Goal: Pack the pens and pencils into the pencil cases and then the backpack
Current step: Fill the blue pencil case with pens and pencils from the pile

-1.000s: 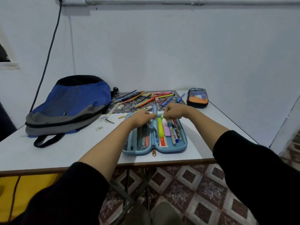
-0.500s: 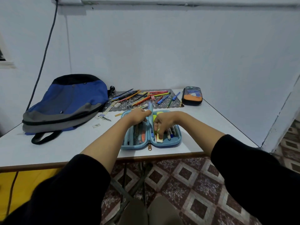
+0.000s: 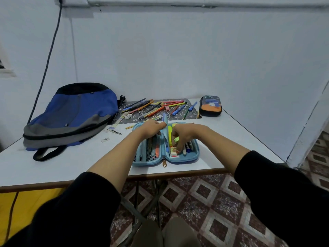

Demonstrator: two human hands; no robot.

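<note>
Backpack [image 3: 74, 111], blue and grey, lies flat at the far left of the worktop [image 3: 240, 145]; the light-blue pencil case [image 3: 194, 155] lies opened out at the near edge before me, pens in both halves; the dark pencil case [image 3: 211, 106] sits closed at the far right, just beside the patterned mat [image 3: 193, 114] strewn with loose pens and pencils [image 3: 160, 107]; my left hand [image 3: 151, 130] pinches the case's divider flap [image 3: 166, 129] upright; my right hand [image 3: 183, 136] reaches into the right half, fingers [image 3: 179, 147] curled and pinching an eraser [image 3: 173, 153].

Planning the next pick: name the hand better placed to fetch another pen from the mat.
Right, likely: left hand pinches the divider upright; right hand merely touches the packed eraser.
</note>
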